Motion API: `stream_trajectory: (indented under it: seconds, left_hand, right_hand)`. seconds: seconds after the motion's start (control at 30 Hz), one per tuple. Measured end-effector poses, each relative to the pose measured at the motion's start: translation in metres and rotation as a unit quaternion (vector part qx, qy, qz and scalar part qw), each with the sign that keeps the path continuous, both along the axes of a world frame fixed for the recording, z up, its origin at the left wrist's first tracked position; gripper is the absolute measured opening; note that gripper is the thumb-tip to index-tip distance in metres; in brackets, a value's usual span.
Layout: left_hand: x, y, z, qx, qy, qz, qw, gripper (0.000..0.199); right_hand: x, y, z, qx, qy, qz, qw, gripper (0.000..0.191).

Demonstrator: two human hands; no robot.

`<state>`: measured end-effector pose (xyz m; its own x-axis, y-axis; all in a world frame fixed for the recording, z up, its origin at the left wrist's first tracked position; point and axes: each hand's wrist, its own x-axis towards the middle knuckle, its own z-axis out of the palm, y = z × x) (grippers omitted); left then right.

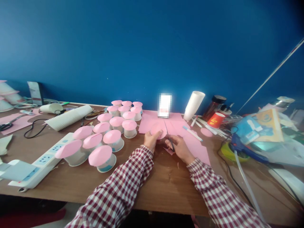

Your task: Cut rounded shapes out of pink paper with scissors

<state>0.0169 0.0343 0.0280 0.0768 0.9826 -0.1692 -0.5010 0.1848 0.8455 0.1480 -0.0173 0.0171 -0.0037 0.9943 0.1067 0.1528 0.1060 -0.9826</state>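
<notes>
Pinching one disc [156, 129] above pink paper [146, 122], the left hand [150, 141] sits near one pair of scissors [172, 145] gripped by the right hand [180, 147]; sixteen disc-topped cups [130, 133] stand left, one red cup [216, 120] far right.

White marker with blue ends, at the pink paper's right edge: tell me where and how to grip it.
Pinch the marker mid-barrel, probably best from above and across its narrow width: it is slim, lies on its side and has nothing on top.

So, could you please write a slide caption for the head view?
Left hand holds a pink disc, right hand scissors, beside cups topped with pink paper.
</notes>
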Motion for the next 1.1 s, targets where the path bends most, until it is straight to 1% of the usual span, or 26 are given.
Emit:
stream_trajectory:
  seconds: [0.2, 0.37, 0.57, 0.77, 1.1]
  left_hand:
    - [0.000, 0.000, 0.001, -0.006, 0.000, -0.001, 1.000, 0.038]
    - [0.000, 0.001, -0.001, -0.003, -0.003, -0.004, 1.000, 0.037]
    - [0.000, 0.001, 0.000, -0.004, -0.009, -0.004, 1.000, 0.037]
    - [0.000, 0.001, 0.001, -0.007, 0.003, 0.002, 1.000, 0.036]
    - [-0.001, 0.000, 0.000, -0.005, 0.004, -0.002, 1.000, 0.039]
  right_hand:
    - [0.001, -0.001, 0.000, 0.010, 0.003, 0.007, 1.000, 0.037]
    - [0.001, -0.003, 0.005, 0.010, -0.001, 0.012, 1.000, 0.035]
    - [0.000, -0.004, 0.009, 0.004, -0.010, 0.011, 1.000, 0.037]
    - [0.000, -0.004, 0.008, 0.004, -0.023, 0.000, 1.000, 0.037]
    - [0.000, -0.004, 0.009, 0.006, -0.022, 0.010, 1.000, 0.036]
